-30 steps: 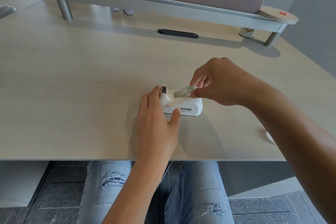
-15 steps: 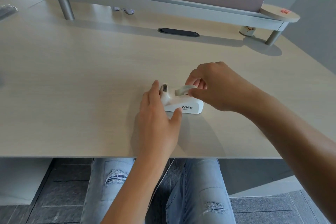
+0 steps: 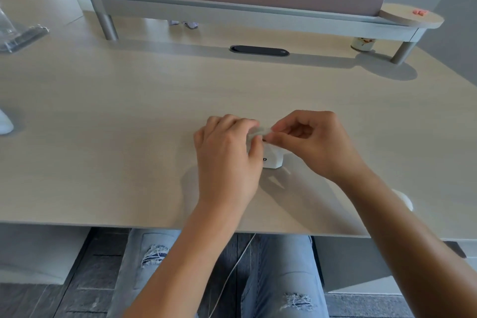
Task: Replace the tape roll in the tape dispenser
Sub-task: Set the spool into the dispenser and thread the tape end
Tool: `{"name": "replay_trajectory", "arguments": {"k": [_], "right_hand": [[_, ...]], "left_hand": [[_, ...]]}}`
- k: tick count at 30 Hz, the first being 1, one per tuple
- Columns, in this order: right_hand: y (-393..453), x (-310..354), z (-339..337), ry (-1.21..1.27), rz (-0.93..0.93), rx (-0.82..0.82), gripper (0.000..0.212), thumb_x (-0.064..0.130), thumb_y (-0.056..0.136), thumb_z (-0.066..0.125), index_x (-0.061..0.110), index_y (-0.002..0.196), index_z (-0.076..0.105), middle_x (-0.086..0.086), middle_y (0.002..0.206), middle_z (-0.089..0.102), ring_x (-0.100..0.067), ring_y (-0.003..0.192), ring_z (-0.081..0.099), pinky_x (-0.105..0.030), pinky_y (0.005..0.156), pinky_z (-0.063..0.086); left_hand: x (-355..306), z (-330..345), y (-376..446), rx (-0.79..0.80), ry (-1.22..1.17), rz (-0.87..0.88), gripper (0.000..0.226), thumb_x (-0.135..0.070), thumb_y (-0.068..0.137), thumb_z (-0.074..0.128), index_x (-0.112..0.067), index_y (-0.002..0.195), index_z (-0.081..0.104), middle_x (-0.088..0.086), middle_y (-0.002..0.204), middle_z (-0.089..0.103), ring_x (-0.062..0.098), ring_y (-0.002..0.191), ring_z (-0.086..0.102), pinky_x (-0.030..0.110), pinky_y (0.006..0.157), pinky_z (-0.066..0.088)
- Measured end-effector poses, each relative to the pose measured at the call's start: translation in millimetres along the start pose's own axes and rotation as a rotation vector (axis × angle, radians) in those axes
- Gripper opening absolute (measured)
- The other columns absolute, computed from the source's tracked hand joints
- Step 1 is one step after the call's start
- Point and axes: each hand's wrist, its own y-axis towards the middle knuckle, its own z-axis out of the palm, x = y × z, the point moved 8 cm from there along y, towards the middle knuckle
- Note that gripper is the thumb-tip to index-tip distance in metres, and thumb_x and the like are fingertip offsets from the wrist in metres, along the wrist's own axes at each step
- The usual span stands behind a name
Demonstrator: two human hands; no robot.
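Left hand (image 3: 227,160): curled over the left end of the tape dispenser (image 3: 272,159), fingers closed around it and its thumb up against the tape; covers most of the body.

Right hand (image 3: 316,143): thumb and forefinger pinched on a pale strip or roll edge of tape (image 3: 258,132) just above the dispenser; other fingers folded. Whether this is the loose end or the roll itself cannot be told.

Tape dispenser: small, white, standing on the desk (image 3: 103,137) near its front edge, right of the middle; only its right end shows.

Step in hand, as judged: seating or threading the tape. To do well: keep the base pinned flat with the left hand, hold the tape straight and centred, keep fingertips off the cutter.

Outward: small white item (image 3: 404,200), half hidden by the right forearm, at the front edge; black cable slot (image 3: 259,50) towards the back edge; clear plastic item (image 3: 18,33) at the back left.
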Motion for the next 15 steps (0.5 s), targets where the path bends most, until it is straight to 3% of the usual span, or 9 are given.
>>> {"name": "replay_trajectory", "arguments": {"k": [4,10,15], "right_hand": [[2,-4,0,0.067,-0.021,0.055,0.007,0.012,0.086,0.085,0.014,0.092,0.083,-0.009,0.085,0.079,-0.032,0.081,0.074,-0.038,0.077,0.060],[6,-6,1,0.114,-0.058,0.095,0.008,0.016,0.085,0.086,0.017,0.092,0.083,-0.007,0.087,0.080,-0.031,0.083,0.077,-0.045,0.082,0.061],[10,-7,-2,0.096,-0.098,0.107,0.008,0.022,0.082,0.089,0.021,0.088,0.084,0.003,0.086,0.081,-0.021,0.080,0.076,-0.039,0.077,0.061]], "left_hand": [[-1,-2,5,0.000,0.027,-0.027,0.012,-0.018,0.086,0.070,-0.021,0.092,0.080,-0.004,0.090,0.077,0.028,0.091,0.065,0.049,0.086,0.051],[-9,-6,7,-0.033,0.059,-0.042,0.014,-0.017,0.085,0.067,-0.020,0.084,0.081,-0.002,0.080,0.078,0.029,0.079,0.066,0.049,0.076,0.055],[-15,-7,7,-0.060,0.097,-0.062,0.014,-0.021,0.086,0.071,-0.019,0.077,0.081,0.000,0.072,0.075,0.031,0.073,0.064,0.046,0.068,0.053]]}}
